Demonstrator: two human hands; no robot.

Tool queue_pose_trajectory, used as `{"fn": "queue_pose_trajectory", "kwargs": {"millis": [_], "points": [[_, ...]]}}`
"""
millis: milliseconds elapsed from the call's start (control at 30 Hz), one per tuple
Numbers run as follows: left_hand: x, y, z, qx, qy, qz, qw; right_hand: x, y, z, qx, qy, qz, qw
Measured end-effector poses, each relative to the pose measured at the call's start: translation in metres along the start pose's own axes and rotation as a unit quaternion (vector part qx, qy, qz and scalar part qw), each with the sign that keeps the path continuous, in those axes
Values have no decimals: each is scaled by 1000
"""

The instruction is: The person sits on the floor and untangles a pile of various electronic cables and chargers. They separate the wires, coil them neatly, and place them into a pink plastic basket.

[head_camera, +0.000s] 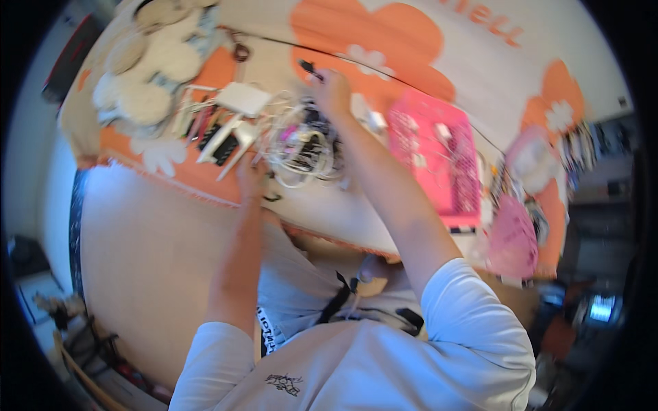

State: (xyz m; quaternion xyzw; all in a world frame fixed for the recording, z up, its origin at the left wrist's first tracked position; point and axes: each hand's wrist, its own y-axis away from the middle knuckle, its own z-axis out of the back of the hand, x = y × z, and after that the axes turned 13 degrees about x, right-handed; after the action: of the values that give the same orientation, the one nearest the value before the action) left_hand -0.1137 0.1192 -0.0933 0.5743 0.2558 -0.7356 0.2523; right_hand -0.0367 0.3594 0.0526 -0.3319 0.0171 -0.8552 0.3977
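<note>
My right hand (333,95) is raised over the table, closed on a small dark object (310,69) with a blackish tip; blur hides what it is. Below and beside it lies a tangled heap of white and dark cables (306,151) with a bright pink piece in it. My left hand (252,177) rests low at the heap's left edge, close to a white plastic stand-like piece (244,134); whether its fingers hold anything is unclear. A white flat box (243,98) lies above that piece. Right of my right forearm stands a pink plastic basket (437,203) with white adapters (442,132) and cables inside.
Pens and sticks (200,120) lie left of the white box, with fluffy cream plush items (149,82) behind. On the right are a pink bag (513,241) and a pink-and-white plush thing (532,156). A flower-patterned cloth (360,226) with a fringed edge covers the table.
</note>
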Motion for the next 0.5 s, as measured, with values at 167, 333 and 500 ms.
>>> {"fn": "queue_pose_trajectory", "kwargs": {"millis": [167,333,500], "points": [[-20,5,5,-6,-83,-10,996,-9,132,153,-110,-127,-90,982],[-36,15,-2,-40,-204,-64,976,-74,245,255,18,-20,-286,958],[-56,39,10,-61,-225,-80,969,-96,278,242,159,12,-244,957]]}}
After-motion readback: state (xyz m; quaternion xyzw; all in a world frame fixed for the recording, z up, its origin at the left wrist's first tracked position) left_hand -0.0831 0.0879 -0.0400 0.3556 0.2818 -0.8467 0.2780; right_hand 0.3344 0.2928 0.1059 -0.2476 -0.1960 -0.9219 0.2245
